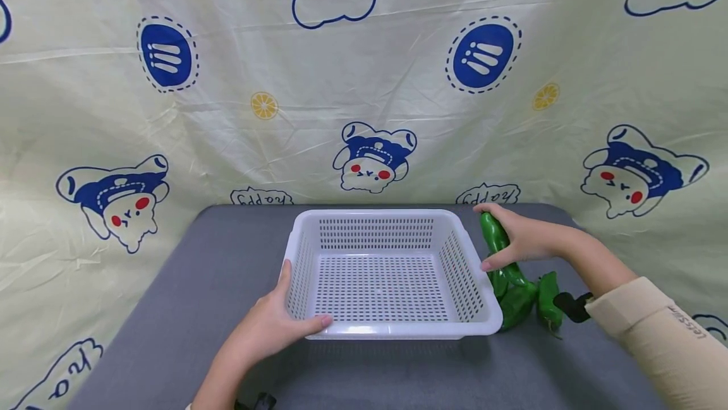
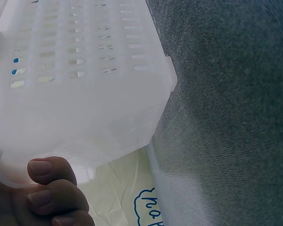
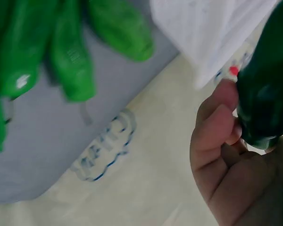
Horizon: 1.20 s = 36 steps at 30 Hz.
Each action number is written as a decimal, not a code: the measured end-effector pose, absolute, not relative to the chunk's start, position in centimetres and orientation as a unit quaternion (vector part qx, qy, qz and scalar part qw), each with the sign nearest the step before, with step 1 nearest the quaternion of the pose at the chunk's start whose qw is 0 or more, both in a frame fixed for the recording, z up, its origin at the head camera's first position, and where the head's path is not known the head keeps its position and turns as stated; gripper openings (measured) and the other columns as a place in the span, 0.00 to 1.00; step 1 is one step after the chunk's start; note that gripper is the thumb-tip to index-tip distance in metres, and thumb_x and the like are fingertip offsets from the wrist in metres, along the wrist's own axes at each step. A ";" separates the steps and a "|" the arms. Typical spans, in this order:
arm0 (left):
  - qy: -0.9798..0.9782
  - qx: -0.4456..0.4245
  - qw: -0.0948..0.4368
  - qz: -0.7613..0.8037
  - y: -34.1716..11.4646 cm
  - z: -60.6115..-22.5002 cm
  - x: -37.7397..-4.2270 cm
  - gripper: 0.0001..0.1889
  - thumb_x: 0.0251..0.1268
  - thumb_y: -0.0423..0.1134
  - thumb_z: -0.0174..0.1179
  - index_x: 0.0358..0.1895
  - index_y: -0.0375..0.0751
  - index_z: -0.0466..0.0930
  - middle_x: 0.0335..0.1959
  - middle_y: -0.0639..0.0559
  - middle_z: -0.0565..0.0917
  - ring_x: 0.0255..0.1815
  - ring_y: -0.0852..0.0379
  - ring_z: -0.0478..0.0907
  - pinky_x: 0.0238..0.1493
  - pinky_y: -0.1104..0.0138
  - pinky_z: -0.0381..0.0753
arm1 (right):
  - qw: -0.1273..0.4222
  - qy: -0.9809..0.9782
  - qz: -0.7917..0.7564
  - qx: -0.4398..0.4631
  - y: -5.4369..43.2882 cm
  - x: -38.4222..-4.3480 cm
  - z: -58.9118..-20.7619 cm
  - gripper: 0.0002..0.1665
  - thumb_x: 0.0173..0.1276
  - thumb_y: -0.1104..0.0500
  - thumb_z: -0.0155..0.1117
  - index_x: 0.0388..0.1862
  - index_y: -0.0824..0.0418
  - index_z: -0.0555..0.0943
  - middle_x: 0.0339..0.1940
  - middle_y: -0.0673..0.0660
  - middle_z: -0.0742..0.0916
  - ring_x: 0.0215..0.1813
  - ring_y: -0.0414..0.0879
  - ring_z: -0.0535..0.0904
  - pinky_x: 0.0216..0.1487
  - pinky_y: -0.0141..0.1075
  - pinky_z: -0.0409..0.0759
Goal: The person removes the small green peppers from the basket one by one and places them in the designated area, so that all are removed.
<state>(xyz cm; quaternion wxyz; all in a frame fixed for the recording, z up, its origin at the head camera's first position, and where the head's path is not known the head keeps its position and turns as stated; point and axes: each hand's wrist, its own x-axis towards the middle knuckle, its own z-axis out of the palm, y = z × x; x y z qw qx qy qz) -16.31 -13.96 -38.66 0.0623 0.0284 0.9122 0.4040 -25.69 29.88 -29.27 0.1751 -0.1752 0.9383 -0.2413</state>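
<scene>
A white plastic basket [image 1: 392, 330] with slotted walls stands on the grey table, nothing inside it. My left hand [image 1: 275, 321] grips its front left corner, thumb along the front rim; in the left wrist view curled fingers [image 2: 56, 197] show beside the basket's outer wall [image 2: 85, 110]. Just off the right rim, my right hand [image 1: 526, 236] holds a long green pepper [image 1: 493, 233] between thumb and fingers. The right wrist view shows this pepper [image 3: 266, 89] close up, dark and glossy. Several more green peppers [image 1: 519, 304] lie below that hand, to the basket's right.
The grey tabletop [image 1: 227, 271] extends around the basket. A pale curtain [image 1: 216, 132] with printed cartoon figures hangs behind the table and at its sides. In the right wrist view, several peppers [image 3: 71, 61] lie close together near the basket's white wall [image 3: 198, 37].
</scene>
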 end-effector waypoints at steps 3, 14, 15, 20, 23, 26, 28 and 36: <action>0.912 0.029 0.061 0.405 -14.0 -38.7 -16.4 0.72 0.42 0.68 0.73 0.81 0.45 0.31 0.68 0.35 0.74 0.58 0.48 0.80 0.59 0.46 0.75 | 0.175 0.943 -0.235 -0.158 31.7 -25.9 -29.8 0.68 0.54 0.43 0.78 0.78 0.59 0.43 0.60 0.71 0.68 0.46 0.52 0.76 0.41 0.41 0.79; 0.913 0.022 0.067 0.401 -14.2 -38.6 -16.3 0.71 0.43 0.68 0.73 0.81 0.46 0.31 0.70 0.34 0.72 0.58 0.48 0.79 0.59 0.47 0.75 | 0.190 0.947 -0.221 -0.131 34.2 -26.5 -31.9 0.67 0.56 0.43 0.77 0.77 0.65 0.42 0.58 0.72 0.68 0.47 0.53 0.73 0.41 0.42 0.80; 0.914 0.022 0.067 0.400 -14.2 -38.6 -16.3 0.71 0.43 0.68 0.73 0.81 0.46 0.31 0.70 0.34 0.71 0.58 0.48 0.79 0.59 0.47 0.75 | 0.190 0.948 -0.219 -0.130 34.3 -26.5 -32.1 0.67 0.56 0.43 0.77 0.77 0.65 0.42 0.58 0.73 0.68 0.48 0.54 0.73 0.42 0.43 0.80; 0.912 0.022 0.068 0.403 -14.2 -38.7 -16.3 0.71 0.43 0.68 0.73 0.81 0.46 0.31 0.70 0.35 0.72 0.58 0.48 0.79 0.58 0.47 0.75 | 0.187 0.955 -0.196 -0.122 34.4 -26.6 -33.3 0.66 0.55 0.43 0.77 0.76 0.68 0.45 0.59 0.76 0.69 0.51 0.59 0.73 0.46 0.50 0.81; 0.913 0.025 0.066 0.402 -14.2 -38.7 -16.3 0.71 0.43 0.68 0.73 0.81 0.46 0.31 0.69 0.35 0.72 0.58 0.48 0.79 0.58 0.47 0.75 | 0.191 0.958 -0.182 -0.109 34.5 -26.7 -34.1 0.66 0.54 0.41 0.78 0.75 0.68 0.46 0.58 0.75 0.70 0.51 0.59 0.73 0.47 0.51 0.81; 0.914 0.027 0.064 0.400 -14.1 -38.7 -16.3 0.72 0.42 0.69 0.73 0.81 0.45 0.31 0.70 0.34 0.72 0.59 0.47 0.78 0.59 0.46 0.75 | 0.197 0.959 -0.177 -0.099 34.5 -26.7 -34.7 0.67 0.53 0.40 0.78 0.75 0.67 0.47 0.57 0.74 0.71 0.51 0.58 0.74 0.46 0.50 0.80; 0.914 0.028 0.064 0.400 -14.1 -38.7 -16.4 0.72 0.42 0.69 0.73 0.81 0.45 0.31 0.70 0.33 0.71 0.60 0.46 0.78 0.60 0.46 0.75 | 0.197 0.960 -0.175 -0.097 34.5 -26.6 -34.9 0.67 0.52 0.40 0.78 0.75 0.67 0.47 0.56 0.74 0.71 0.50 0.58 0.74 0.45 0.49 0.80; 0.914 0.027 0.067 0.399 -14.2 -38.6 -16.5 0.71 0.42 0.69 0.73 0.81 0.46 0.31 0.69 0.35 0.73 0.58 0.48 0.79 0.58 0.47 0.76 | 0.187 0.967 -0.137 -0.100 34.0 -26.4 -35.4 0.67 0.55 0.36 0.75 0.76 0.71 0.49 0.64 0.83 0.66 0.61 0.76 0.68 0.55 0.65 0.73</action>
